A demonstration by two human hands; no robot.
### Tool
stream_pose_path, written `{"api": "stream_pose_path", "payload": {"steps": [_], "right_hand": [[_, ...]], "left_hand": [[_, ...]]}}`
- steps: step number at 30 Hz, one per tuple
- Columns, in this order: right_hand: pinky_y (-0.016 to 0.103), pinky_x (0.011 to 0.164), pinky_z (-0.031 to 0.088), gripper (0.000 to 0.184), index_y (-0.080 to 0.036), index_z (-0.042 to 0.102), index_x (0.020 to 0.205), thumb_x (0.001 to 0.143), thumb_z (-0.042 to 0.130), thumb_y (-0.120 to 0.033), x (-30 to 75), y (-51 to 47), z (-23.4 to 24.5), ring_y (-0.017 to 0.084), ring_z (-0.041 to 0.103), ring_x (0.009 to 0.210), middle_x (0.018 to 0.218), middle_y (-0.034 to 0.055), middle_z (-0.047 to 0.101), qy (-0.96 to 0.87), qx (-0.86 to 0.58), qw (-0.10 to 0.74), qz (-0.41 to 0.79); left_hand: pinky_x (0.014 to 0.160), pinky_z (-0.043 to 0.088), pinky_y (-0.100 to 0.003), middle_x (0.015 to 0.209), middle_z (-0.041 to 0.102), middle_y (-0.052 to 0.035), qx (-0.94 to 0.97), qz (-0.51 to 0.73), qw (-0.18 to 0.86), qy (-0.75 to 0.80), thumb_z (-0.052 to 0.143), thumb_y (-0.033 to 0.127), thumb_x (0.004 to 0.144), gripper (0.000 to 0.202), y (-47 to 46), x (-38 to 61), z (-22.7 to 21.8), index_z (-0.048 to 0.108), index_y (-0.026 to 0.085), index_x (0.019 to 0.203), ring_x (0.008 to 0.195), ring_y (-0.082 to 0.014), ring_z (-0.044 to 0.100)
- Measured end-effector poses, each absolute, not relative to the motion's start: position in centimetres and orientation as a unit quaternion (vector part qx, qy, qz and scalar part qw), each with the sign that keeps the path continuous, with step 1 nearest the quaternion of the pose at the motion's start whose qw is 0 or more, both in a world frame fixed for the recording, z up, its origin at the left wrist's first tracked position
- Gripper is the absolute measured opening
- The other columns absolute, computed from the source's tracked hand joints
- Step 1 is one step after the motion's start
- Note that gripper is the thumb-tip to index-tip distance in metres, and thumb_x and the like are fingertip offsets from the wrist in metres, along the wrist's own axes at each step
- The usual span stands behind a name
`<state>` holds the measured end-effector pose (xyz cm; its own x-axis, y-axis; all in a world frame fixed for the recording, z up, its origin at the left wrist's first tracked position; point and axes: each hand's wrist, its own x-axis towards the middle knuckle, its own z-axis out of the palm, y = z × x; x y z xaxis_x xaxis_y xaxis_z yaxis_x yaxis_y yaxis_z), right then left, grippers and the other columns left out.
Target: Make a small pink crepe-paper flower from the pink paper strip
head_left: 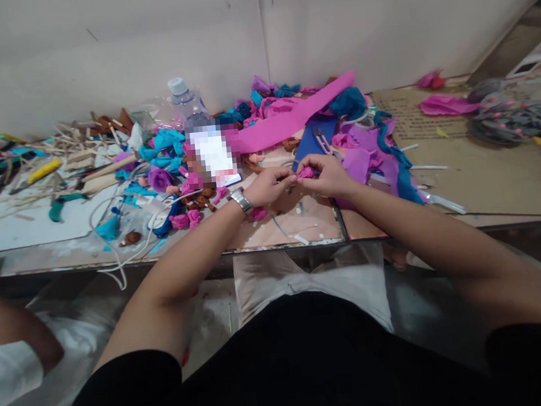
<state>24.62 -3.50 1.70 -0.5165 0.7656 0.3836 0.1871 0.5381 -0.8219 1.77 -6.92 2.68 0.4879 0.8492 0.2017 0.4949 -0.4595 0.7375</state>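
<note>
In front of me, over the table, my two hands meet at a small crumpled piece of pink crepe paper (306, 172). My right hand (327, 174) pinches it between closed fingers. From the other side my left hand (271, 187), below a metal wristwatch (242, 200), has its fingertips pressed together at the paper's edge. Just beyond the hands lie a blue strip (309, 141) and a long pink crepe paper strip (287, 122). Some more pink paper (258, 213) shows beneath my left wrist.
A capped bottle (188, 103) stands behind a lit phone (216, 154). Twisted paper bits and a white cable (94, 212) lie left, near wooden sticks and a yellow-handled tool (44, 170). Cardboard (487, 184) covers the right side. A co-worker's arm (10, 314) is at far left.
</note>
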Motion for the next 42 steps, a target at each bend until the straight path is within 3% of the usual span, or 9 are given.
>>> {"api": "stream_pose_path", "payload": {"steps": [5,9,14,17,24,35,39,42], "right_hand": [[0.027,0.069,0.046,0.051,-0.022,0.067,0.113,0.073,0.092,-0.042,24.6,-3.1,1.3,0.014,0.055,0.072,0.086,-0.003,0.065,-0.767,-0.274,0.413,0.407],[0.028,0.073,0.052,0.072,-0.022,0.066,0.128,0.069,0.099,-0.048,24.3,-2.8,0.9,0.016,0.064,0.078,0.091,-0.0013,0.07,-0.738,-0.275,0.417,0.454],[0.036,0.084,0.061,0.069,-0.02,0.078,0.105,0.063,0.102,-0.069,24.0,-2.8,1.2,0.021,0.072,0.087,0.098,0.0057,0.08,-0.71,-0.263,0.424,0.497],[0.036,0.079,0.06,0.065,-0.019,0.082,0.091,0.063,0.1,-0.075,24.1,-2.9,1.4,0.021,0.07,0.081,0.088,0.0054,0.08,-0.714,-0.273,0.412,0.496],[0.031,0.067,0.052,0.062,-0.017,0.082,0.078,0.062,0.101,-0.073,24.3,-2.6,1.3,0.017,0.063,0.071,0.079,0.0046,0.076,-0.714,-0.287,0.406,0.493],[0.036,0.081,0.059,0.053,-0.02,0.083,0.077,0.07,0.097,-0.07,24.3,-2.6,1.2,0.02,0.069,0.079,0.084,0.005,0.079,-0.726,-0.276,0.416,0.472],[0.038,0.086,0.059,0.048,-0.021,0.083,0.081,0.074,0.096,-0.067,24.4,-2.5,1.3,0.02,0.069,0.083,0.088,0.0048,0.079,-0.723,-0.26,0.423,0.48],[0.037,0.086,0.058,0.049,-0.02,0.082,0.079,0.072,0.096,-0.066,24.5,-2.6,1.6,0.018,0.067,0.082,0.087,0.0037,0.075,-0.721,-0.249,0.419,0.493]], "left_hand": [[0.078,0.044,-0.03,0.083,0.069,-0.0032,0.807,0.298,0.313,0.402,0.061,0.054,0.103,0.04,-6.8,1.6,2.4,0.07,0.016,0.092,0.077,-0.0163,0.057],[0.073,0.043,-0.029,0.078,0.068,-0.0026,0.8,0.326,0.32,0.389,0.068,0.06,0.1,0.047,-6.7,1.7,2.1,0.07,0.016,0.085,0.072,-0.0147,0.055],[0.07,0.042,-0.028,0.073,0.068,-0.0032,0.782,0.377,0.308,0.39,0.072,0.072,0.094,0.06,-6.5,1.7,2.1,0.07,0.015,0.078,0.069,-0.0138,0.054],[0.069,0.042,-0.027,0.072,0.067,-0.003,0.777,0.384,0.31,0.392,0.072,0.076,0.094,0.064,-6.4,1.7,2.0,0.072,0.014,0.078,0.068,-0.0133,0.052],[0.07,0.04,-0.028,0.074,0.068,-0.0026,0.783,0.389,0.296,0.385,0.073,0.065,0.097,0.054,-6.6,1.8,1.5,0.079,0.013,0.085,0.069,-0.0134,0.052],[0.065,0.033,-0.029,0.067,0.062,-0.0019,0.8,0.396,0.196,0.405,0.07,0.06,0.1,0.051,-7.4,2.2,2.0,0.075,0.015,0.077,0.065,-0.0123,0.047],[0.064,0.037,-0.027,0.066,0.061,-0.0023,0.76,0.395,0.333,0.395,0.063,0.078,0.099,0.067,-7.2,2.2,2.1,0.071,0.015,0.076,0.063,-0.0121,0.048],[0.059,0.038,-0.026,0.07,0.062,-0.002,0.69,0.378,0.49,0.376,0.07,0.091,0.086,0.075,-7.2,2.4,2.2,0.067,0.016,0.079,0.061,-0.0107,0.049]]}}
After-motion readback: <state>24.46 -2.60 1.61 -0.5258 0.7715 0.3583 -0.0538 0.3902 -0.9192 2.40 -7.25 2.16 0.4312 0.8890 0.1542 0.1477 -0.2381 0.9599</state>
